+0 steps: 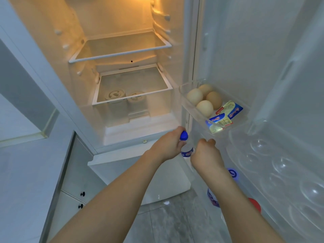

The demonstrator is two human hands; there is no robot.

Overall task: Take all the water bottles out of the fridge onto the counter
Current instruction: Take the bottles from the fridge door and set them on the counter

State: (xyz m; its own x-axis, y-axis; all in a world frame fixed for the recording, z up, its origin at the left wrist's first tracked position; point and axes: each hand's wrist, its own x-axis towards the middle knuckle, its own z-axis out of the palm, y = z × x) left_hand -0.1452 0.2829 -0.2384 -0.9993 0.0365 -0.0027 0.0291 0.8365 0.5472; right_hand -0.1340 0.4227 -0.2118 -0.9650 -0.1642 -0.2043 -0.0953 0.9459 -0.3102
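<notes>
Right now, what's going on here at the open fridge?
A person stands at an open white fridge. Their left hand grips a clear plastic water bottle with a blue cap near its neck. The right hand is beside it with fingers curled; whether it touches the bottle is unclear. More blue-capped bottles show low in the door. The clear door bin above holds four brown eggs and butter packs.
</notes>
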